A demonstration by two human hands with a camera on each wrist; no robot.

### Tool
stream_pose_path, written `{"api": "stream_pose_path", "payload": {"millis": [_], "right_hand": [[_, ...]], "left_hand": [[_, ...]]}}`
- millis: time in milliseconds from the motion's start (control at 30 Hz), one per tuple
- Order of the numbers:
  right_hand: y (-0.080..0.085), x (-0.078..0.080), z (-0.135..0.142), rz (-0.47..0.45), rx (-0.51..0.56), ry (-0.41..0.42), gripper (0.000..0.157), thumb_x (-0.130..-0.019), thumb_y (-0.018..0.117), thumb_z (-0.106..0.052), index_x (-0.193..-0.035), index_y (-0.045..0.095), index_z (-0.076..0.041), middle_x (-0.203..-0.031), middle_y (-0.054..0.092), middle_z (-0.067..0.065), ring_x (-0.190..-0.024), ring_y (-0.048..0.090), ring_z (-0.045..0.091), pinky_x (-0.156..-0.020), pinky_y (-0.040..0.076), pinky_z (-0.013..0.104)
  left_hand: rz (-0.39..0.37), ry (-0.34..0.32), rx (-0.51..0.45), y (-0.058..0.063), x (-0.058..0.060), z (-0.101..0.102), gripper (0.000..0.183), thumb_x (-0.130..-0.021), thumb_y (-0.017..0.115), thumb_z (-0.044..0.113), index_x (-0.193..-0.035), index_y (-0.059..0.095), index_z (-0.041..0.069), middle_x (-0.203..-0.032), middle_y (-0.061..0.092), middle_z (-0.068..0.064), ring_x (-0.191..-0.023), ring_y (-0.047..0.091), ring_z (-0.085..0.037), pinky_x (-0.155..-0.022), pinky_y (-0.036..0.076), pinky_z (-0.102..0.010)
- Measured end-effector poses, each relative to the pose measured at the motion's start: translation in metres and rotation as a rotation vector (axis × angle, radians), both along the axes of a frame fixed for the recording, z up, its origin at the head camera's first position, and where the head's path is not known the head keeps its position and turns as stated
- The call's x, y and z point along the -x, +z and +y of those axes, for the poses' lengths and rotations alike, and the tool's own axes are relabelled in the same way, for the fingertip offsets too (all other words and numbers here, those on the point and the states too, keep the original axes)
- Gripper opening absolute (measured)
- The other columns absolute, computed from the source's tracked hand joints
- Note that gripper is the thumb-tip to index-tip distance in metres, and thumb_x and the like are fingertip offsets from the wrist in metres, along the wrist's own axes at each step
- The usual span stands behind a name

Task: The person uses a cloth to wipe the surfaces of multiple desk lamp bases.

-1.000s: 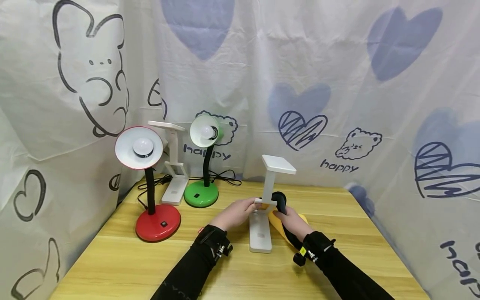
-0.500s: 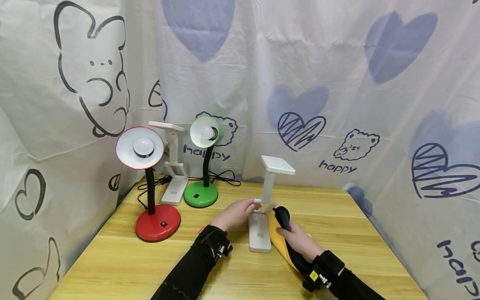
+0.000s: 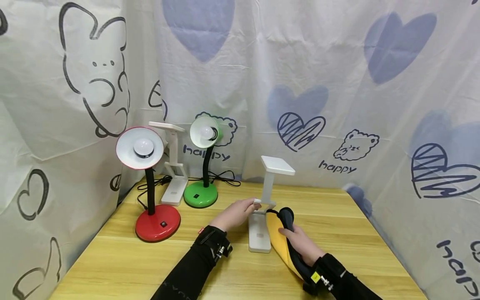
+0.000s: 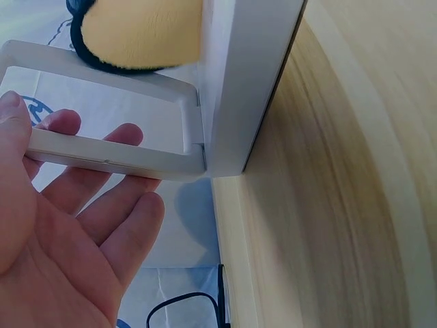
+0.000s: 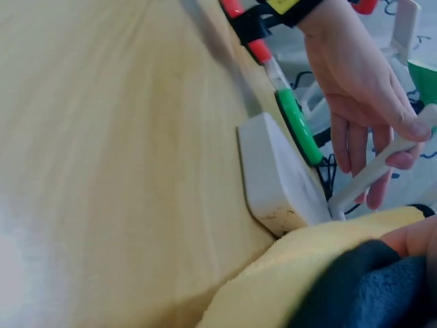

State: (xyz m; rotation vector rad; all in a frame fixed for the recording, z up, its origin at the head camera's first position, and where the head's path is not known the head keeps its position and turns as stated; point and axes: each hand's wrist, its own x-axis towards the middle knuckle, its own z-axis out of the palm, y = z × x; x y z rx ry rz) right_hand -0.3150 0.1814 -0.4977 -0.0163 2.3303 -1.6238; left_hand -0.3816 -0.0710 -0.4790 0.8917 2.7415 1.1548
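A white desk lamp [image 3: 259, 237] stands upright on the table with its flat square head tilted out at the top. My left hand [image 3: 237, 213] pinches the side bar of the lamp's hinged frame [image 4: 109, 152] between thumb and fingers. Just right of the lamp, my right hand [image 3: 303, 246] grips a cleaning cloth [image 3: 278, 239], yellow on one face and dark blue-grey on the other, with a black edge. Folded over, the cloth hangs along the right side of the lamp base [image 5: 273, 174]. In the left wrist view its yellow face shows beyond the frame.
At the left of the wooden table [image 3: 225, 275] stand a red lamp [image 3: 159, 223], a green lamp [image 3: 201, 195] and a second white lamp [image 3: 175, 189]. Black cords [image 3: 226, 177] lie behind them. A printed curtain [image 3: 255, 83] hangs around the back and sides.
My right hand has drawn the cloth away from the lamp's frame, to the right and nearer to me. More of its yellow face now shows. The left hand keeps its place on the frame.
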Motion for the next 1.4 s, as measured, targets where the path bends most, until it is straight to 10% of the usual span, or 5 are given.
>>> {"api": "stream_pose_path", "payload": {"millis": [233,433,700,1033,1400], "right_hand": [[-0.001,0.028,-0.006,0.030,0.047,-0.026,0.046,-0.099,0.052,-0.032,-0.132,0.045,-0.001,-0.109,0.059,0.016,-0.084,0.060,0.023,-0.073,0.048,0.033],[-0.001,0.042,-0.008,0.059,-0.013,0.014,0.061,-0.100,0.050,-0.035,-0.148,0.032,-0.002,-0.141,0.046,0.017,-0.107,0.055,0.023,-0.095,0.041,0.038],[0.001,0.017,-0.003,0.055,-0.050,0.040,0.051,-0.100,0.051,-0.036,-0.136,0.044,-0.001,-0.093,0.058,0.016,-0.072,0.057,0.023,-0.064,0.047,0.032],[0.009,-0.024,-0.002,-0.003,-0.043,0.089,0.065,-0.099,0.051,-0.041,-0.143,0.034,0.004,-0.114,0.056,0.014,-0.094,0.056,0.022,-0.078,0.042,0.032],[0.006,-0.004,-0.009,0.116,-0.068,0.097,0.050,-0.101,0.049,-0.035,-0.138,0.044,-0.001,-0.100,0.055,0.012,-0.082,0.053,0.020,-0.073,0.039,0.029]], "left_hand": [[-0.002,0.007,0.006,-0.001,0.003,0.000,0.038,-0.106,0.031,0.041,-0.131,0.055,0.026,-0.130,0.061,0.012,-0.124,0.055,-0.012,-0.104,0.043,-0.041],[-0.023,0.054,-0.001,-0.002,0.008,0.000,0.038,-0.106,0.032,0.040,-0.132,0.055,0.025,-0.130,0.061,0.011,-0.125,0.054,-0.014,-0.104,0.042,-0.042],[-0.044,0.071,-0.012,-0.002,0.010,0.002,0.031,-0.105,0.034,0.041,-0.128,0.055,0.035,-0.129,0.061,0.013,-0.123,0.055,-0.013,-0.104,0.042,-0.042],[-0.029,0.076,0.004,0.001,0.010,0.000,0.032,-0.106,0.033,0.039,-0.129,0.054,0.034,-0.131,0.061,0.012,-0.125,0.054,-0.014,-0.105,0.041,-0.042],[-0.017,0.059,0.000,0.004,0.007,0.000,0.031,-0.106,0.034,0.037,-0.129,0.054,0.033,-0.130,0.062,0.010,-0.123,0.056,-0.015,-0.104,0.043,-0.043]]}}
